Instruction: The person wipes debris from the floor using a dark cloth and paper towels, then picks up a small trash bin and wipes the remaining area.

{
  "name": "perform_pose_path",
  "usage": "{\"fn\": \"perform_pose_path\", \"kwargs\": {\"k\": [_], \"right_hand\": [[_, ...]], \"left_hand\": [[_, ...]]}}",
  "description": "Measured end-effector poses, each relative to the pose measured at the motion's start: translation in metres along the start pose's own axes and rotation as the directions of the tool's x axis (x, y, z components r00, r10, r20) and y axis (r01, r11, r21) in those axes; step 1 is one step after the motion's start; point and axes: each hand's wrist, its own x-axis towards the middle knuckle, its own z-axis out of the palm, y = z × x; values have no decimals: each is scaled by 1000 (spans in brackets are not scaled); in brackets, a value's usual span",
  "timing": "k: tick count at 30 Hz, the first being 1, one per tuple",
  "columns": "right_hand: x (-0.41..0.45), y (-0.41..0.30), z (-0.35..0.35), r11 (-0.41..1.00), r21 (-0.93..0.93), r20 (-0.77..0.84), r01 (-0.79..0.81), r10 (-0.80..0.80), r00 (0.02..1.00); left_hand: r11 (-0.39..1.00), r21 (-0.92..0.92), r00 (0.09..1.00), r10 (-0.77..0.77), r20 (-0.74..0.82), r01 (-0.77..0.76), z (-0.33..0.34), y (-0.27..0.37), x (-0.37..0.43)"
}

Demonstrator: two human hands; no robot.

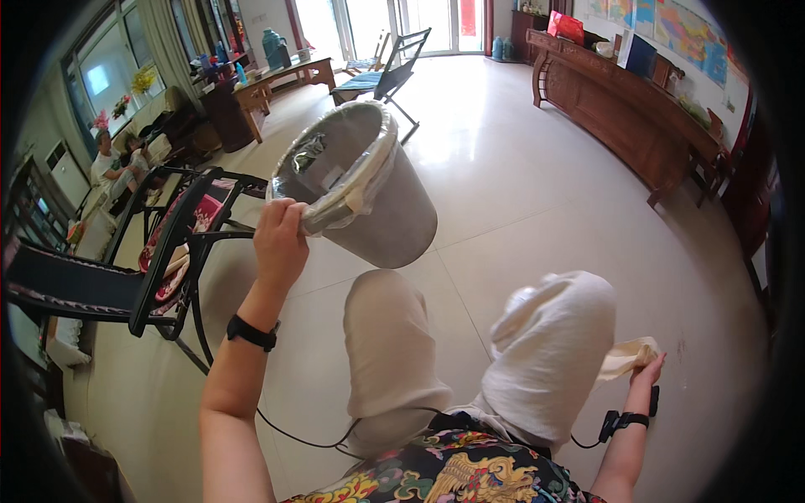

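Observation:
My left hand [281,236] grips the rim of a grey waste bin [396,207], which is tilted with its mouth towards me. A clear plastic liner is folded over the bin's rim, and some dark and pale litter shows inside. Low at the right, my right hand [648,370] holds a cream-coloured cloth or soft sheet [629,357] beside my right knee; its exact kind I cannot tell. Black bands with a cable are on my wrists.
A black folding recliner [82,276] with a red patterned cushion stands at the left. Two people [116,163] sit beyond it. Farther off are a wooden table [283,78], a folding chair [393,78] and a long carved wooden sideboard [604,104] along the right wall.

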Motion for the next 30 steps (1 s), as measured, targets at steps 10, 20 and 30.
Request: {"fn": "perform_pose_path", "kwargs": {"k": [10, 20, 30], "right_hand": [[58, -20, -44, 939, -301, 479, 168, -3, 878], [62, -13, -111, 915, -401, -82, 54, -95, 992], [23, 1, -223, 754, -657, -207, 17, -202, 957]], "left_hand": [[997, -66, 993, 58, 105, -51, 78, 35, -19], [981, -167, 942, 144, 304, -96, 205, 125, -5], [955, -152, 859, 297, 417, -256, 212, 164, -3]]}}
